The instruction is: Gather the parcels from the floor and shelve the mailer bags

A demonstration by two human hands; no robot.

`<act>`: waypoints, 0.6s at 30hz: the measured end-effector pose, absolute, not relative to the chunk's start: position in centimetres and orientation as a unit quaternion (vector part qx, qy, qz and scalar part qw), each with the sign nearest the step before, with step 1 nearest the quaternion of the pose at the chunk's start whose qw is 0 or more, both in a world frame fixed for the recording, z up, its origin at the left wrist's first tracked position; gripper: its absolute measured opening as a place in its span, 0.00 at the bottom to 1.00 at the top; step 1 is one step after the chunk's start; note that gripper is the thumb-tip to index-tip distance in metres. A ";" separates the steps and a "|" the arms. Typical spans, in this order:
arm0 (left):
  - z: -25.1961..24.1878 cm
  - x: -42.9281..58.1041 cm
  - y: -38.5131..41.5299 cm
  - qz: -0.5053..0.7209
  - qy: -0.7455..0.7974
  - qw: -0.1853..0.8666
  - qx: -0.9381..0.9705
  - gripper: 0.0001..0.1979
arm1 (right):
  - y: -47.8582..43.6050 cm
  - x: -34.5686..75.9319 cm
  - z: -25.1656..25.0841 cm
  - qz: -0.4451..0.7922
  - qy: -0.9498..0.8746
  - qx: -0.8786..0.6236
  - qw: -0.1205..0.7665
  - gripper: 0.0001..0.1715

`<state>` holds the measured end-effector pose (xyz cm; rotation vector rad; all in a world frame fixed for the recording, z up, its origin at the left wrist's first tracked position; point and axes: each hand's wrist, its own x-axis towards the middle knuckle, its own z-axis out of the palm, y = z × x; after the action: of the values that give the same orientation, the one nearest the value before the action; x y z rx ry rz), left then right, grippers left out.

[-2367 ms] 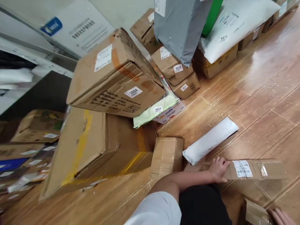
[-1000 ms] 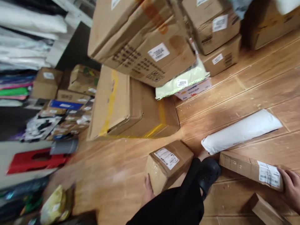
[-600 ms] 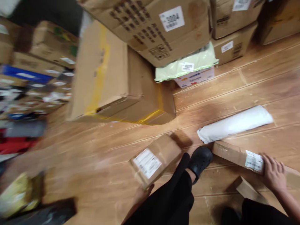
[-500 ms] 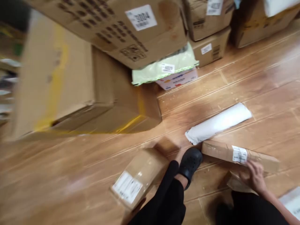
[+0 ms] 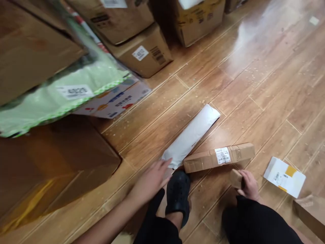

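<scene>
My left hand (image 5: pixel 153 178) reaches across from the lower left with its fingers stretched out. Its fingertips are at the near end of a long white wrapped package (image 5: pixel 191 135) on the wooden floor. In my right hand (image 5: pixel 250 184) is the end of a small brown cardboard box (image 5: pixel 236 179), the fingers wrapped round it. Just beyond that hand, a long narrow cardboard box (image 5: pixel 238 153) with a white label lies with one end against the white package.
A white and yellow mailer (image 5: pixel 284 177) lies to the right, near another cardboard box (image 5: pixel 312 211). Large cartons (image 5: pixel 76 162) and a light green bag (image 5: pixel 50 96) are stacked at left. A black clog (image 5: pixel 178 195) is on my foot, between my hands.
The view has swung to the right. My left hand has come from beside the labelled box to the white package. My right hand now grips the small box below the long one.
</scene>
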<state>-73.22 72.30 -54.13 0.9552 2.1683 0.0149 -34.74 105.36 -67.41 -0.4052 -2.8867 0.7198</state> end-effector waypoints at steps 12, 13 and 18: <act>-63.4 -67.4 88.5 -0.073 0.720 0.431 0.539 0.47 | 121.2 -25.5 -57.0 0.086 -0.736 -0.668 -0.065 0.56; -63.6 -67.6 88.6 -0.067 0.728 0.429 0.530 0.45 | 121.3 -25.2 -57.4 0.095 -0.673 -0.729 -0.087 0.61; -62.6 -70.1 86.1 0.050 0.746 0.441 0.496 0.39 | 120.7 -26.5 -60.9 0.137 -0.367 -0.918 -0.056 0.85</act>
<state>-70.08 86.10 -62.61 1.2320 1.8528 0.1252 -26.54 120.66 -60.87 -2.9930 -1.1970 0.4470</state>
